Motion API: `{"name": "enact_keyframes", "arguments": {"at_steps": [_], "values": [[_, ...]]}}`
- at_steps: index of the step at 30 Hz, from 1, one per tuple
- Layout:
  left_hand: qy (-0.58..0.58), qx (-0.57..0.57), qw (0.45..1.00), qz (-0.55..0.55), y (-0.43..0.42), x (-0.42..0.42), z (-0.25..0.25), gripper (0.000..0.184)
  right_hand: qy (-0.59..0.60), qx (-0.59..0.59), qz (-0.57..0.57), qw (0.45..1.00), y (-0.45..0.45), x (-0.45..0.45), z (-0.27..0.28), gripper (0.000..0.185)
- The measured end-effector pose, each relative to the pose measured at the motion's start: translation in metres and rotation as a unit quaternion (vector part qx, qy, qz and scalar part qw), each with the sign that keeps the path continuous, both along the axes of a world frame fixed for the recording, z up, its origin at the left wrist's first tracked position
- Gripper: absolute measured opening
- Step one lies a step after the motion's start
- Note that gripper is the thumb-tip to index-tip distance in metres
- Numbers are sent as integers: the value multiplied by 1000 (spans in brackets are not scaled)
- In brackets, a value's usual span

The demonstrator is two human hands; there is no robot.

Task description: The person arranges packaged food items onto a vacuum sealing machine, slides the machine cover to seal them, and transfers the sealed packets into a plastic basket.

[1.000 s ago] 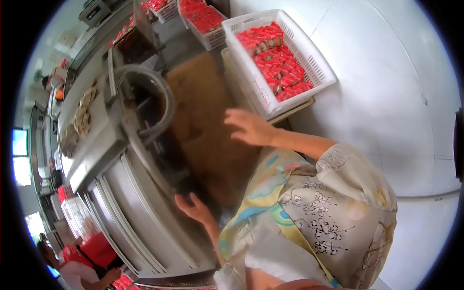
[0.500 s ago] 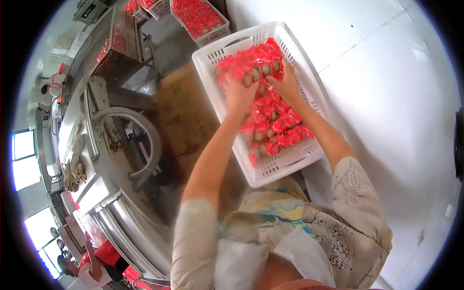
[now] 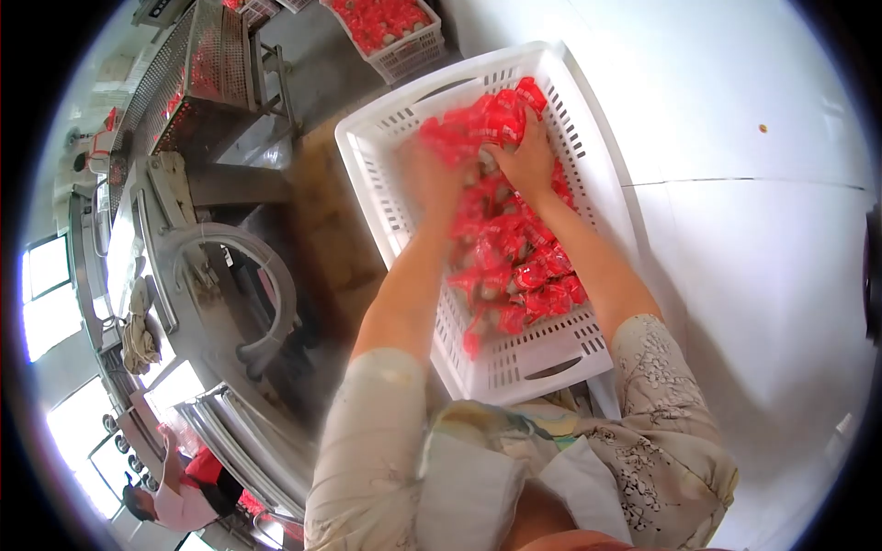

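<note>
A white plastic crate (image 3: 551, 369) with slotted walls stands in front of my body, holding many red plastic packets (image 3: 528, 275) with pale, roundish contents. My right hand (image 3: 527, 167) is in its far half, thumb and fingers curled around red packets near the right wall. Along the left side of the crate, my left hand (image 3: 434, 179) is smeared by motion, beside the far packets. Its fingers cannot be made out, nor whether they hold anything.
Another white crate (image 3: 409, 57) with red packets stands on the floor beyond. To the left are a perforated metal trough (image 3: 216, 73), a steel machine with a grey hose (image 3: 289, 275), and a co-worker (image 3: 179, 496) at lower left. A white surface (image 3: 735, 257) lies on the right.
The crate appears slightly lower and further left in view. My left hand has moved left and blurred. My right hand has shifted slightly, its fingers now curled over the packets.
</note>
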State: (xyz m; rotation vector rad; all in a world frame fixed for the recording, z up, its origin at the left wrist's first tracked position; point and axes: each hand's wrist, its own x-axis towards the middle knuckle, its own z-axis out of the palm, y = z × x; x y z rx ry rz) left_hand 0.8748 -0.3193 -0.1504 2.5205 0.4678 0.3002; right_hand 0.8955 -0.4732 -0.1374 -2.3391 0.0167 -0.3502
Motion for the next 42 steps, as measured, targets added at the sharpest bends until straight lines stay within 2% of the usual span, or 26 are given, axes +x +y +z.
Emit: {"name": "enact_keyframes", "arguments": {"at_steps": [1,4,7,10,13,16,17,20,23,26,29,32,33,36,39,42], "values": [[8,-16,1000,-1,-1,-1,8,106,12,-27,-2,1000,5,0,2,88],[27,-48,998,10,-5,-3,15,96,-13,-10,-7,1000,3,2,-9,86],[38,-56,997,23,-8,-8,10,85,-2,56,-25,998,0,-7,-8,84],[64,-71,995,20,-7,-10,10,76,49,73,-35,995,1,-14,-2,80],[67,-65,996,11,-6,-4,25,70,52,-23,-57,997,9,-2,2,76],[44,15,999,5,-5,3,22,63,159,-112,2,981,1,31,13,72],[32,51,998,2,-5,7,21,61,142,-163,14,976,-2,36,6,62],[86,5,996,-4,5,14,13,45,47,-171,31,984,-12,23,-10,45],[40,36,998,14,6,9,18,32,-15,-112,49,992,-25,-5,-6,34],[29,12,998,51,5,1,34,25,-40,-83,24,995,-34,-21,1,32],[-17,8,999,37,9,-12,47,23,-29,-79,17,996,-34,-23,6,32],[-72,-59,996,-7,4,-51,93,22,-40,-35,-1,999,-29,-25,7,35],[-100,-61,993,-9,0,-61,104,22,-33,-62,-2,998,-28,-20,12,41],[-64,-124,990,-26,-6,-102,125,21,-38,-94,48,994,-31,-11,-3,39],[32,-236,971,-22,-22,-136,151,19,43,-114,59,991,-28,-3,-3,29],[9,-280,959,-41,-29,-161,142,18,-50,-98,44,993,-26,-4,-4,21]]}}
